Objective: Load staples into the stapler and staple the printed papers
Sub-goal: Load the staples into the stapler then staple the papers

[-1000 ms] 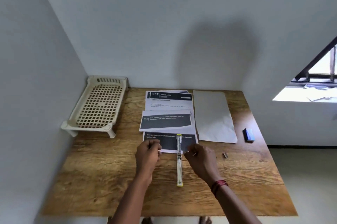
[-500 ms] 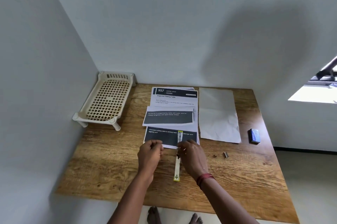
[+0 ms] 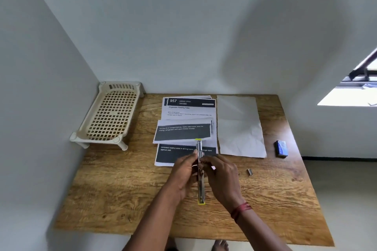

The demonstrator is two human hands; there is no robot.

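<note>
The top printed sheet (image 3: 189, 108), at 12 o'clock on the tabletop (image 3: 122, 189), reads "957" in its dark header. The lowest sheet (image 3: 173, 154) begins "Unfolded folding table"; smaller print is blurred.

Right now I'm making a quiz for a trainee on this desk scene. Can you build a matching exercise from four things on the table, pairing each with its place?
Things:
1. stapler
2. plastic basket
3. blue staple box
4. blank sheet

Places:
A. far left corner of the table, by the wall
B. near the right edge of the table
C. between both hands, opened out flat
D. directly right of the printed papers

Pairs: 1-C, 2-A, 3-B, 4-D
</note>
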